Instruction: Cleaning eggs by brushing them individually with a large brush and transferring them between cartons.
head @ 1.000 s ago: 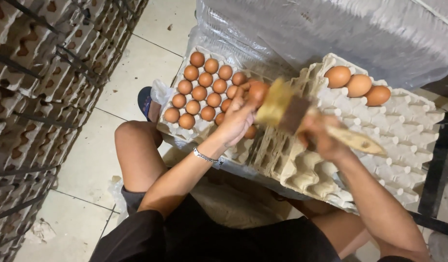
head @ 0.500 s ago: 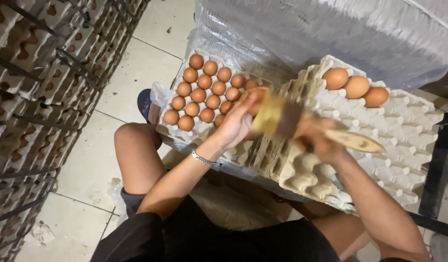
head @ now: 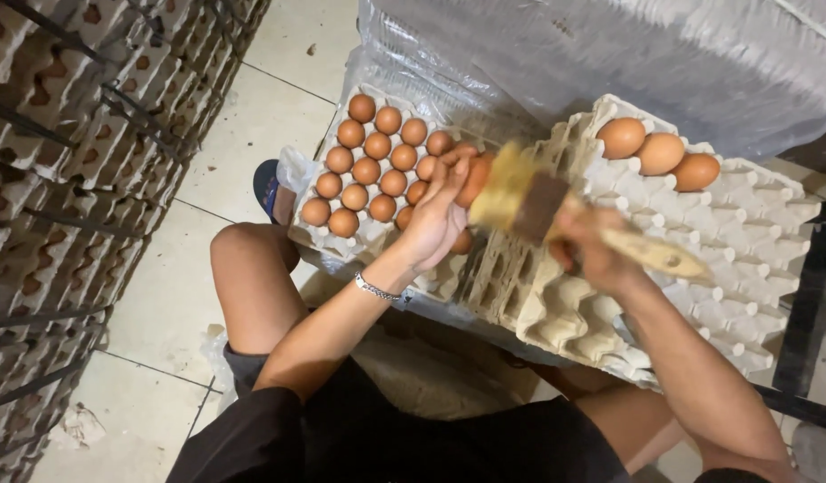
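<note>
Warm, even indoor light falls on your work; shadows stay soft. Your right hand (head: pixel 601 255) and its wooden-handled yellow-bristled brush (head: pixel 556 210) smear with motion blur, while glare streaks the clear plastic sheeting (head: pixel 610 54).

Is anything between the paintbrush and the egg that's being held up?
Nothing visible. The left hand holds the brown egg up in its fingertips, and the bristles of the brush in the right hand sit right against it, though they are motion-blurred.
</note>
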